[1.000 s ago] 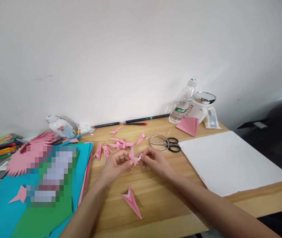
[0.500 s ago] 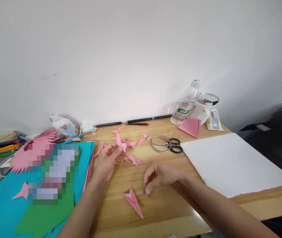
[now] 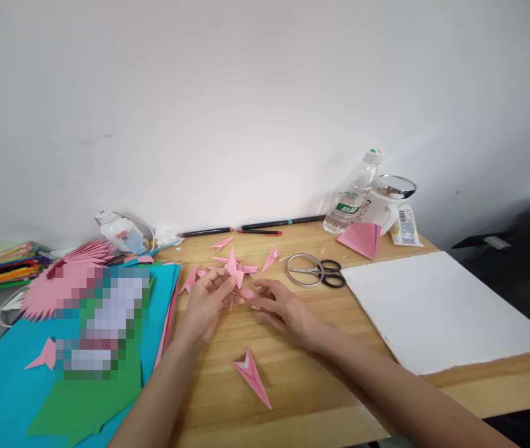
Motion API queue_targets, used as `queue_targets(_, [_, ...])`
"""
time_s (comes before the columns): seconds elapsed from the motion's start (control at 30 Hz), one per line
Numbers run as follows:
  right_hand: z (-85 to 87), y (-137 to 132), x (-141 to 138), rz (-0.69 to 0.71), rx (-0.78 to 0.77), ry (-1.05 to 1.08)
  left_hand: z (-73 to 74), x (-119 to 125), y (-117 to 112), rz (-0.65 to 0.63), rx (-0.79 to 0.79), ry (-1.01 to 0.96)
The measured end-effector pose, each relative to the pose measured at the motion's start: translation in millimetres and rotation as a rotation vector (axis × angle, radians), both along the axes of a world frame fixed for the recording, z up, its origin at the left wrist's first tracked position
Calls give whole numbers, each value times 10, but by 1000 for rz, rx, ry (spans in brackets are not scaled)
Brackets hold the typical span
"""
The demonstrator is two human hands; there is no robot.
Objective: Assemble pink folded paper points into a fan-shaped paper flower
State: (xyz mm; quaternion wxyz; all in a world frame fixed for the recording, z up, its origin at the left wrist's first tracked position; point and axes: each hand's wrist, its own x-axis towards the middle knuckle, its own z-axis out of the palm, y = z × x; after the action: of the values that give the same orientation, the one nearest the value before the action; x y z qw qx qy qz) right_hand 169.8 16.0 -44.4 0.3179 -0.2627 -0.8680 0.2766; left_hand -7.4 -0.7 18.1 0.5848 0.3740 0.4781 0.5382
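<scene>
Folded pink paper (image 3: 232, 263) points upward from the left grip (image 3: 205, 303).

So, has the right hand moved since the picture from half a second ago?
Yes. Judged against the scissors, the right hand has moved leftward and farther from the viewer, toward the left hand.

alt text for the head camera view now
A left hand holds a folded pink paper piece above a wooden table, the right hand close by. More pink pieces, scissors, a ring and a white sheet lie nearby.
</scene>
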Motion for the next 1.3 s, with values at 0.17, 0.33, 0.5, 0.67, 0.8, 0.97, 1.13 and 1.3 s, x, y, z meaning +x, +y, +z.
queue_targets(0.17, [-1,15,2,-63,-5,-8,3,14,-8,-18,-22,21])
queue_targets(0.33, [14,26,-10,-200,-207,65,-16,21,-10,-21,2,48])
queue_targets(0.5, [45,75,-15,-238,-701,456,-19,36,-17,-29,8,51])
queue_targets(0.67, [149,111,22,-105,-1065,725,-48,32,-16,-34,10,58])
queue_targets(0.8, [198,116,31,-21,-1219,836,-71,45,-22,-59,4,66])
queue_targets(0.97, [208,142,40,20,-1360,885,-99,73,-37,-85,-13,89])
queue_targets(1.13, [189,170,78,19,-1436,905,-120,83,-42,-118,-10,93])
queue_targets(1.3, [142,176,76,32,-1425,922,-110,109,-58,-163,3,95])
